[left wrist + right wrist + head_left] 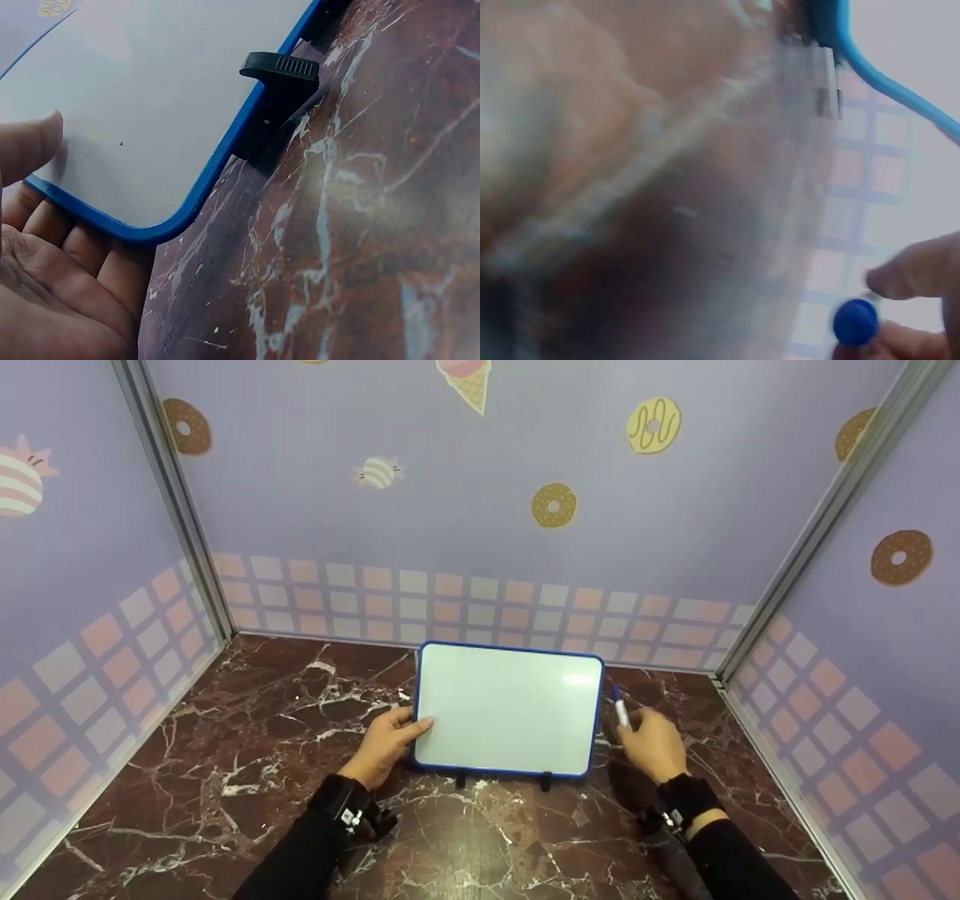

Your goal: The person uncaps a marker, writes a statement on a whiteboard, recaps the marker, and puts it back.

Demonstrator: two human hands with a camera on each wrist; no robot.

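One whiteboard (510, 709), centre frame, is pinched by the left hand (384, 744); the right hand (654, 744) grips a marker (621, 711), barrel partly hidden.

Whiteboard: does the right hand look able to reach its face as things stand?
Probably yes. The right hand holds a marker just off the right edge of the whiteboard, and nothing visible stands between them; the left hand grips the opposite edge, leaving most of the white face uncovered.
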